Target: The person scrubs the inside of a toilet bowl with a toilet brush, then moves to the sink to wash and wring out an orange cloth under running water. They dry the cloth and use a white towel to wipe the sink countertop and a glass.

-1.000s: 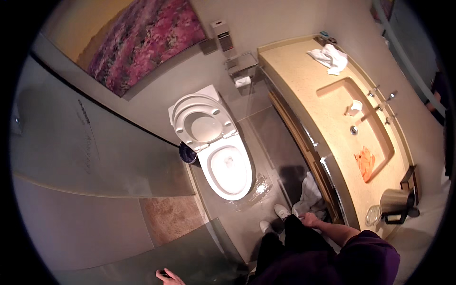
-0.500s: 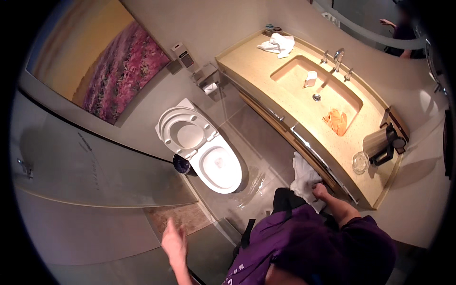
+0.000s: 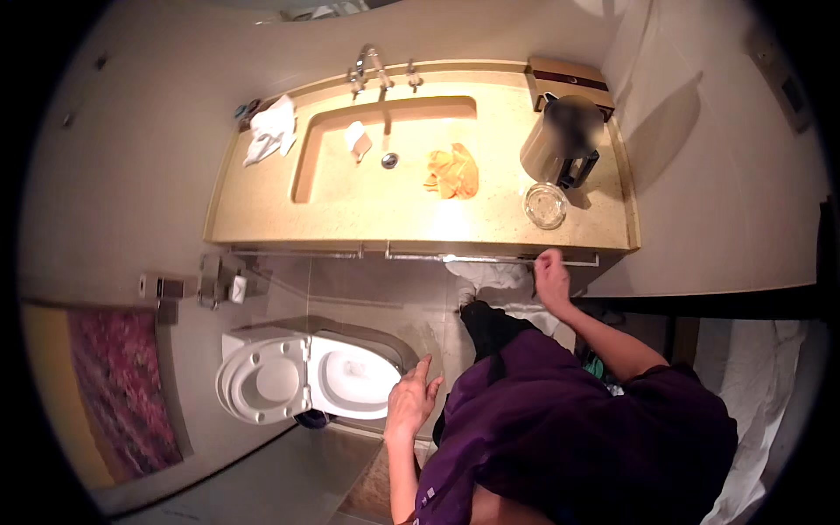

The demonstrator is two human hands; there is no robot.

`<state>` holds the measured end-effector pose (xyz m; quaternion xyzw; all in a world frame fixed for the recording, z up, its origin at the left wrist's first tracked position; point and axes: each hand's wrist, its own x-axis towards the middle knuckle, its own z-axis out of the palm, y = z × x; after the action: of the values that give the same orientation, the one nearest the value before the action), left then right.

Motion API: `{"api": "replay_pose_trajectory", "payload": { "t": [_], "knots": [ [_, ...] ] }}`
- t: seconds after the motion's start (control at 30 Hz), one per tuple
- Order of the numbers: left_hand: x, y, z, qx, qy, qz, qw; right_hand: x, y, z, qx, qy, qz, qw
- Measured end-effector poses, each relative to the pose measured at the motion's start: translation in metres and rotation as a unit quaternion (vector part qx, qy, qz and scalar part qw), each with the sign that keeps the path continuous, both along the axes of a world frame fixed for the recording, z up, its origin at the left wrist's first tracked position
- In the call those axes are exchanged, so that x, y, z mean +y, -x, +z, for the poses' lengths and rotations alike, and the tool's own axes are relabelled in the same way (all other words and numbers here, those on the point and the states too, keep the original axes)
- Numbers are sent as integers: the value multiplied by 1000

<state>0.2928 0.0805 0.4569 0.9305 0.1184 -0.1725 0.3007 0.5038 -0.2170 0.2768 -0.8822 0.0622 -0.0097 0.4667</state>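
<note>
Since half a second ago the view has swung round, so that the long beige surface (image 3: 350,224) now runs level across the upper part; the left hand (image 3: 413,402) has come from beside the glass panel to the front of the toilet bowl, and the right hand (image 3: 551,278) now shows against the front rail (image 3: 490,259) rather than beside the heaped white cloth (image 3: 490,275). Largest is the surface, with a sunken basin (image 3: 376,188) in its middle; the person's purple top (image 3: 560,420) fills the lower right. Next comes the white toilet (image 3: 308,378), lid and seat raised. Along the surface's front edge runs the metal rail, and low beneath it lies the white cloth, near the right hand. A steel kettle (image 3: 535,157) stands on the surface's right part. The left hand's grip is spread, fingers extended, with nothing visible in it; the right hand's grip is partly curled, and I cannot tell whether it has hold of the rail. A crumpled white towel (image 3: 272,129) lies left of the basin, an orange cloth (image 3: 453,172) inside it. Smaller are the clear glass dish (image 3: 546,206) before the kettle, the white cup (image 3: 358,142) in the basin and the round drain (image 3: 390,161).
</note>
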Motion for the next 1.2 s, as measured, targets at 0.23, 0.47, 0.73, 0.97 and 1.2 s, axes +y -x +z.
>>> {"api": "replay_pose_trajectory", "payload": {
  "t": [0.23, 0.47, 0.73, 0.97, 1.2],
  "knots": [
    [45, -120, -32, 70, -12, -164, 984, -34, -109, 25, 101, -36, -154, 982],
    [74, -253, -28, -114, 33, -177, 977, 14, -111, 31, 104, -142, -126, 976],
    [158, -398, -50, -224, -21, -102, 969, 128, -139, 57, 80, -169, 33, 982],
    [236, -552, -94, -187, -117, 22, 975, 212, -197, 65, 54, -46, 69, 995],
    [258, -622, -164, -35, -128, -63, 989, 281, -224, 62, 162, -114, -11, 980]
  ]
}}
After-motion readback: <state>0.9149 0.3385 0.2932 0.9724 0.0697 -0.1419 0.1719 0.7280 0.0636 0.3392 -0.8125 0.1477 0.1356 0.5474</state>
